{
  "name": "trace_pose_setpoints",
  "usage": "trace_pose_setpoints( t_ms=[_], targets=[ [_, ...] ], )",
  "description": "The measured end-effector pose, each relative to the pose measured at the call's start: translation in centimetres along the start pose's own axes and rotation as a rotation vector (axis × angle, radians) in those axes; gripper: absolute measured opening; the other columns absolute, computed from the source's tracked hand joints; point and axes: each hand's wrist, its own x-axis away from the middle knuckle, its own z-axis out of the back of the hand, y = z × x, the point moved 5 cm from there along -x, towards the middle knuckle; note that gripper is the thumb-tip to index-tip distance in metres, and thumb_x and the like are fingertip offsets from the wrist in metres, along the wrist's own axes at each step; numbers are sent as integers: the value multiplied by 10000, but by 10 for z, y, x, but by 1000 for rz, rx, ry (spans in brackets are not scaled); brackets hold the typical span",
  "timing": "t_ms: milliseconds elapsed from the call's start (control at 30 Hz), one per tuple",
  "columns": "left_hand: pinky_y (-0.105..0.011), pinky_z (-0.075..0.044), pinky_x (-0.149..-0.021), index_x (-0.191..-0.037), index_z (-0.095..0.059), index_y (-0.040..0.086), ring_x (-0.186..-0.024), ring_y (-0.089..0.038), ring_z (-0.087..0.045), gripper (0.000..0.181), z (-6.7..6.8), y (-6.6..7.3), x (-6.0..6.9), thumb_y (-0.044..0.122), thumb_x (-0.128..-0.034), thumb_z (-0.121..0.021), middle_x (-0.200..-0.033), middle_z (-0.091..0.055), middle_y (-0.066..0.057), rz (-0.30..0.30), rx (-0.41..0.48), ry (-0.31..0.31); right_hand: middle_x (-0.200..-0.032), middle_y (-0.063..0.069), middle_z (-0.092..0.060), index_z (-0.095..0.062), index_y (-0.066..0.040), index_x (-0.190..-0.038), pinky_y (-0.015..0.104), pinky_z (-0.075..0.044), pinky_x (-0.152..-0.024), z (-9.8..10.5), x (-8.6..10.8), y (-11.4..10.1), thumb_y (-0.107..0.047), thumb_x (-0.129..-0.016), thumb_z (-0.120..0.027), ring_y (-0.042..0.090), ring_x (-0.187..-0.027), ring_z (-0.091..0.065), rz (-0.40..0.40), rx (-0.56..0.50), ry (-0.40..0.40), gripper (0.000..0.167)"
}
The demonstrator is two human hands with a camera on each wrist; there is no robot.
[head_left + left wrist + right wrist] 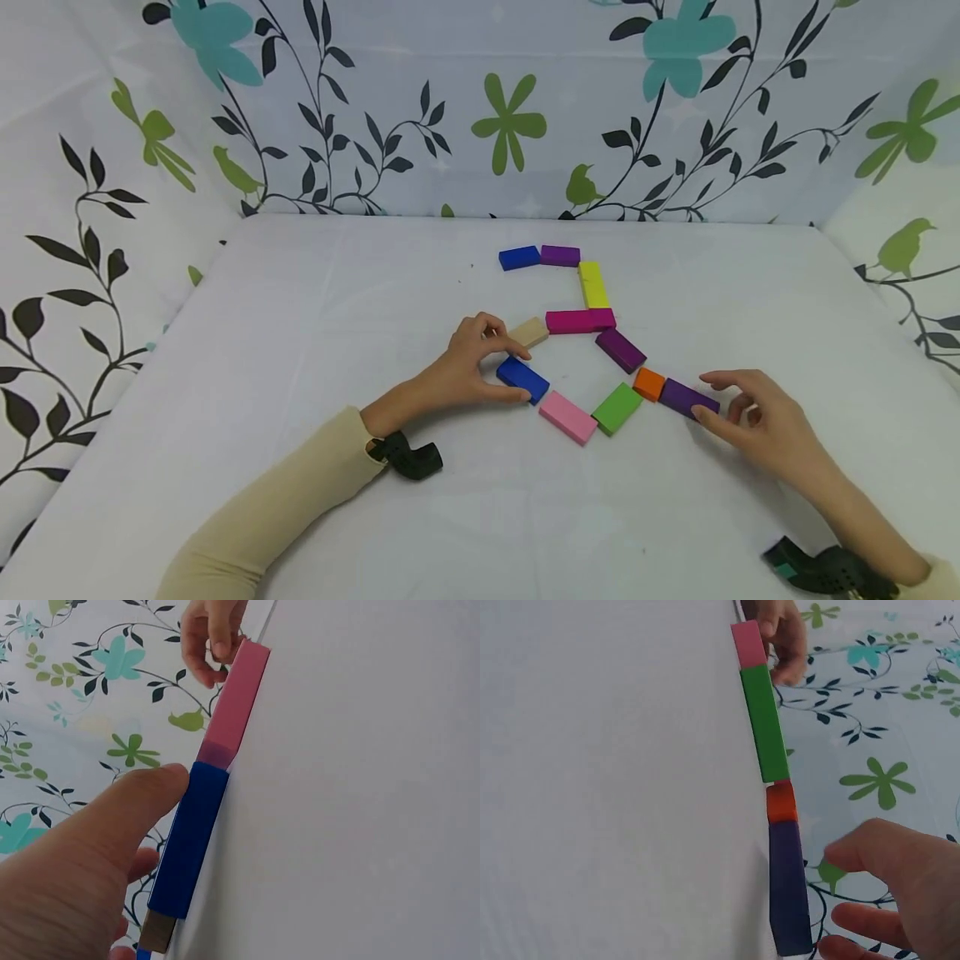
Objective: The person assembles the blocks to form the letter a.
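My left hand (476, 358) is over a blue block (522, 380), its thumb tip at the block's near side and a fingertip by the far side. In the left wrist view the thumb (161, 784) lies at the block's upper edge; no firm grip shows. A tan block (528, 332) is just behind that hand. To the right, my right hand (768, 425) has thumb and fingers spread around the end of a dark purple block (690, 399). The right wrist view shows a gap between its thumb (855, 847) and the block.
A pink block (567, 417), green block (617, 408), orange block (648, 384) and purple block (621, 350) continue the line. Magenta (570, 322), yellow (593, 285), violet (560, 256) and blue (519, 258) blocks curve toward the back of the white table (360, 283).
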Motion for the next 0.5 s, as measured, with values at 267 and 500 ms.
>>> trace_pose_setpoints(
  t_ms=[267,500],
  targets=[
    [-381,-312,-869,-1074,-685,238,-1027,-178,-398,455,-10,12,3,447,-707,-854,-1033,-440,7,64,-137,56,-874,-24,-588,-688,-61,-1025,175,-366,-547,-7,-8,-37,84,-737,-767,33,-671,-447,158,-74,76,332],
    [-386,-323,-876,-1056,-689,224,-1013,-178,-418,409,-11,15,6,432,-735,-834,-1041,-467,2,44,-153,64,-845,-61,-587,-689,-99,-1017,177,-378,-538,-38,-22,-81,57,-697,-794,63,-706,-458,351,-162,-66,370]
  ],
)
